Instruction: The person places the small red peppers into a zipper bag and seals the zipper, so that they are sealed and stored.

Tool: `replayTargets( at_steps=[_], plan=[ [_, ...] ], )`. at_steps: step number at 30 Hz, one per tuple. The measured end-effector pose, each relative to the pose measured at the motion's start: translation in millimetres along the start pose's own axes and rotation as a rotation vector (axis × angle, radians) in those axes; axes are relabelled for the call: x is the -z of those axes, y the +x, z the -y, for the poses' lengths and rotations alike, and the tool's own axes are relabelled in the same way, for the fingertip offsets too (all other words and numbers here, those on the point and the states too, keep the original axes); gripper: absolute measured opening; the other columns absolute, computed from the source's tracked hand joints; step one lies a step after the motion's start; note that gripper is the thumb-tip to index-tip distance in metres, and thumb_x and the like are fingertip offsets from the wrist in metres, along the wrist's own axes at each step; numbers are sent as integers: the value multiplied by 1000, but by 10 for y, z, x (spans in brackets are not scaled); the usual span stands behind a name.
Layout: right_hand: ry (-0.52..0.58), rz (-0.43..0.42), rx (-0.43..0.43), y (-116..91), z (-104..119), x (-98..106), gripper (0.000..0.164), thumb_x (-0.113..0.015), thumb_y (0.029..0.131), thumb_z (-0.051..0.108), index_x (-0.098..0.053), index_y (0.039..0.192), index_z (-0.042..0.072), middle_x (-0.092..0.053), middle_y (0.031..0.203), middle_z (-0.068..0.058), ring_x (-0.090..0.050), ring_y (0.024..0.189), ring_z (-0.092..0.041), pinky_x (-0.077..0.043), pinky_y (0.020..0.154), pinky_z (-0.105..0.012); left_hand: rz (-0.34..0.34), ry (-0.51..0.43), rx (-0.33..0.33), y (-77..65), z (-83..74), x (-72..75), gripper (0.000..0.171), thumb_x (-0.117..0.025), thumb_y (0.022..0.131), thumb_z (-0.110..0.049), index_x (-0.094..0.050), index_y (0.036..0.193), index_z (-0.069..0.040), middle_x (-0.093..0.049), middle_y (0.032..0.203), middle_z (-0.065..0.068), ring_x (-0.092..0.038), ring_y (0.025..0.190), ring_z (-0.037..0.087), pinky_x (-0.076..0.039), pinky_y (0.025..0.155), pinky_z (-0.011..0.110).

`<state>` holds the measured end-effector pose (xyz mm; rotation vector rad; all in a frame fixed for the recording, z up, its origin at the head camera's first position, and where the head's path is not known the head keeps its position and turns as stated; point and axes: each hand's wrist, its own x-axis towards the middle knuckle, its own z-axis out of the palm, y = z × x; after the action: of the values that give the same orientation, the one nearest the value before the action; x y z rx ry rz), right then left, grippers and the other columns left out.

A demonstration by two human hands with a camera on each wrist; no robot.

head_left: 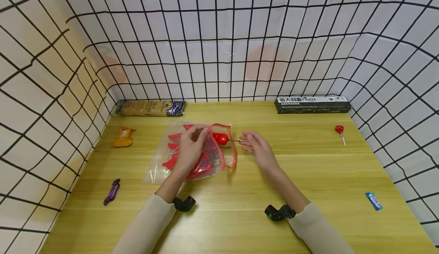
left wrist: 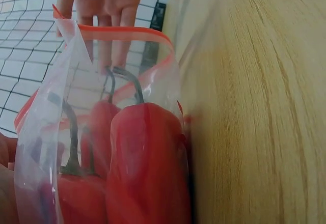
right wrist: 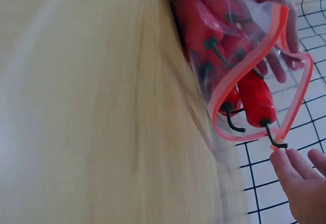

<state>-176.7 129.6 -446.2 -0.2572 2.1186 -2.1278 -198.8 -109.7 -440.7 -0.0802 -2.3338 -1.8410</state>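
Note:
A clear zip bag (head_left: pixel 156 168) with a red-edged mouth lies on the table, holding several red chili peppers (left wrist: pixel 147 158). My left hand (head_left: pixel 188 147) pinches the upper edge of the bag near its mouth, which gapes to the right. One red pepper (head_left: pixel 221 139) sits in that opening, its dark stem poking out. Just right of the mouth is my right hand (head_left: pixel 260 153), fingers fairly straight. Its fingertips (right wrist: pixel 278 158) are at the tip of the stem; whether they touch it I cannot tell.
At the back stand a noodle pack (head_left: pixel 147 108) on the left and a black pasta box (head_left: pixel 312 105) on the right. An orange packet (head_left: pixel 124 137) and purple candy (head_left: pixel 111 192) lie left; a red lollipop (head_left: pixel 339 129) and blue packet (head_left: pixel 374 201) lie right. Black wire mesh (head_left: pixel 216 39) surrounds the table.

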Motion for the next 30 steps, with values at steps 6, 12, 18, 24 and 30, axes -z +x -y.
replayTargets(
  at_steps=[6, 12, 18, 24, 30],
  plan=[
    [10, 105, 6, -178, 0, 48, 58, -30, 106, 43, -31, 147, 2, -37, 149, -27, -34, 139, -43, -35, 112, -46, 9, -16, 15, -7, -17, 5, 23, -61, 96, -31, -70, 111, -16, -72, 101, 3, -63, 88, 19, -53, 75, 23],
    [2, 168, 61, -260, -22, -20, 59, -22, 106, 47, -24, 152, 10, -30, 155, -22, -28, 143, -41, -29, 114, -51, 5, -42, 2, -15, -4, 10, 27, -62, 93, -42, -71, 107, -21, -72, 99, 0, -65, 88, 16, -54, 75, 23],
    [-30, 221, 104, -221, 50, -157, 57, -11, 106, 48, -22, 152, 17, -31, 155, -21, -28, 144, -39, -25, 115, -56, 12, -63, -7, -40, -16, 9, 29, -63, 92, -46, -72, 106, -22, -73, 98, 0, -67, 87, 24, -55, 71, 23],
    [-11, 291, 112, -85, 97, -330, 63, -3, 104, 49, -16, 155, 14, -33, 155, -18, -29, 144, -37, -23, 116, -57, 13, -81, 2, -48, -35, 4, 28, -64, 91, -45, -72, 106, -23, -73, 99, -1, -69, 87, 28, -55, 68, 24],
    [-47, 235, 125, -6, 43, -355, 61, -12, 105, 49, -22, 152, 11, -39, 150, -20, -36, 139, -40, -30, 113, -57, -1, -86, 7, -46, -47, 20, 28, -64, 91, -45, -72, 105, -23, -73, 98, 0, -68, 82, 20, -56, 67, 26]
  ],
)
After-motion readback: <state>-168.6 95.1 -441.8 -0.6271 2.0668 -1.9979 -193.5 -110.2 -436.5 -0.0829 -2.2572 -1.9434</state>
